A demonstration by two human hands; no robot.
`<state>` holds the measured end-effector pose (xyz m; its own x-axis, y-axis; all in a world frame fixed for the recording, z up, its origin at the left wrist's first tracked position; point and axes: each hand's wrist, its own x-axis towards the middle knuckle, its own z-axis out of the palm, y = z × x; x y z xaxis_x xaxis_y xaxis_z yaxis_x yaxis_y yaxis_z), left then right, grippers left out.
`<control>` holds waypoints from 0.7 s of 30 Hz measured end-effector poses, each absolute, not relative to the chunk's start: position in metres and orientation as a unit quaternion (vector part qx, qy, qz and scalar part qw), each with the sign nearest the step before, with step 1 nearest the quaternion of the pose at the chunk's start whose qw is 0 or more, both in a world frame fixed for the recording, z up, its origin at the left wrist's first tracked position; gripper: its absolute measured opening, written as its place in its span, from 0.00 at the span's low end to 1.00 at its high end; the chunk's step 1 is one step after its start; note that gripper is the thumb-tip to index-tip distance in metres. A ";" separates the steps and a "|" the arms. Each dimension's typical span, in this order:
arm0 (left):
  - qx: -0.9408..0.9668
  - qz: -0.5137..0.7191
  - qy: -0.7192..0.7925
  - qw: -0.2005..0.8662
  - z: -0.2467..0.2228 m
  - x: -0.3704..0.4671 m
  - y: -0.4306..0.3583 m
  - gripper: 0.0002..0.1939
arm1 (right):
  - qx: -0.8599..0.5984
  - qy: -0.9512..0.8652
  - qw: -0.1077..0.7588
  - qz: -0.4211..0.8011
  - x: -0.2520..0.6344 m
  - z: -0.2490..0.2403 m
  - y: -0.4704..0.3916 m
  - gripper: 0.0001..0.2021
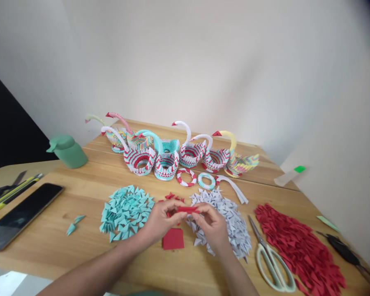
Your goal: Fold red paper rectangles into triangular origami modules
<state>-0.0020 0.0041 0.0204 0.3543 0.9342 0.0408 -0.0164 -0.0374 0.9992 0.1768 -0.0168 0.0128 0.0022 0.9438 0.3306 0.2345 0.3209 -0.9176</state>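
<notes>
A folded strip of red paper [188, 209] is pinched at its two ends, level above the table. My left hand [163, 218] grips one end between thumb and fingers, and my right hand [211, 224] grips the other. Just below lies a flat stack of red paper [173, 239]. Several folded red pieces [172, 196] lie behind my left hand, partly covered by it. A pile of teal folded paper triangles [126, 211] spreads left of my left hand. Pale grey-white folded triangles [234, 218] lie under and beyond my right hand.
Several paper swans [166, 164] line the back, with two paper rings [186, 177] and a white swan neck [234, 189] before them. Scissors [269, 259] and a red triangle pile [299, 246] are at right. A phone [21, 216] and green pot [68, 152] are at left.
</notes>
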 end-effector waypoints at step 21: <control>0.587 0.405 0.404 0.572 0.018 -0.001 0.005 0.12 | -0.528 -0.587 0.509 0.343 0.175 0.004 -0.018 0.09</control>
<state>-0.0011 0.0050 0.0184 0.3454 0.9384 0.0136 0.0104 -0.0184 0.9998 0.1751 -0.0183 0.0035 0.0767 0.9687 0.2361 0.2706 0.2077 -0.9400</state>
